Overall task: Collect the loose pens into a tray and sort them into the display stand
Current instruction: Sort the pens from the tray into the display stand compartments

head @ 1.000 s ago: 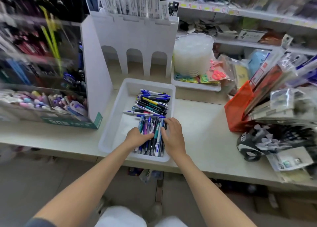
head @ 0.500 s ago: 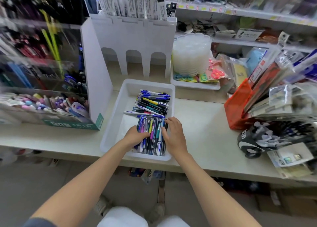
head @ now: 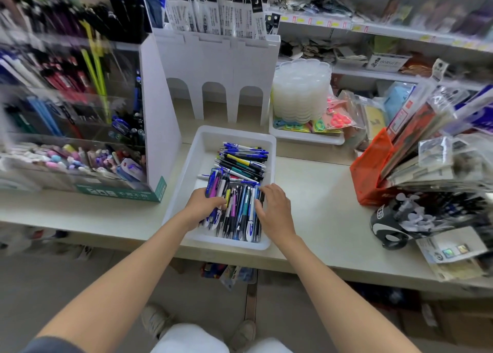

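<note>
Two bare hands work in a white tray (head: 184, 176) at the near edge of the worktop (head: 320, 200). Left hand (head: 202, 206) now curls its fingers round a few blue and purple pens at the left of the near bundle of pens (head: 240, 211), which it only flanked a moment ago; picking out for sorting seems begun. Right hand (head: 274, 211) curls its fingers over the bundle's right edge. Farther in the tray lies a crosswise pile of pens (head: 245, 161). Beyond, left, the display stand (head: 80, 107) holds pens in clear compartments
</note>
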